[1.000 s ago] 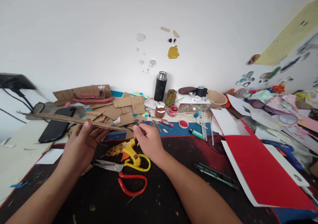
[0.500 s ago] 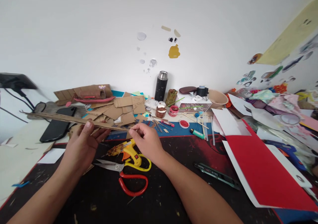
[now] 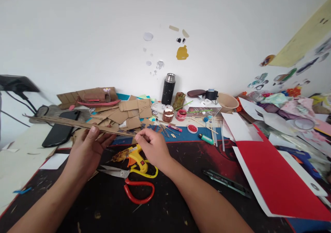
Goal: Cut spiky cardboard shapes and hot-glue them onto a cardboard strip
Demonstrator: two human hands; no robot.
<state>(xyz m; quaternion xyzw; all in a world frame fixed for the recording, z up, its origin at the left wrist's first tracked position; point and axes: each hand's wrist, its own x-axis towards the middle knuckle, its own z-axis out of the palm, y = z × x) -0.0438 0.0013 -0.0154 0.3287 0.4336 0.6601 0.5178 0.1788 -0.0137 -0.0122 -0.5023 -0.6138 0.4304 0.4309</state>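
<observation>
My left hand (image 3: 89,147) holds a long, thin strip of brown cardboard (image 3: 64,122) near its middle, thumb on top and fingers beneath. The strip slants from the far left above a black phone (image 3: 61,129) down toward the centre. At its right end, my right hand (image 3: 152,147) pinches the tip between thumb and forefinger. Just below the hands lies a yellow glue gun (image 3: 139,159) with a browned nozzle. Scissors with red and yellow handles (image 3: 139,192) rest on the black mat beside it, blades pointing left.
Behind the hands are cardboard scraps (image 3: 129,110), a red model boat (image 3: 99,103), a black flask (image 3: 168,89) and paint jars (image 3: 168,114). A cutter (image 3: 226,183) and red sheet (image 3: 279,178) lie to the right. White paper (image 3: 54,161) is at the left.
The view has shifted very slightly. Both hands keep the same hold on the cardboard strip, with almost no movement.
</observation>
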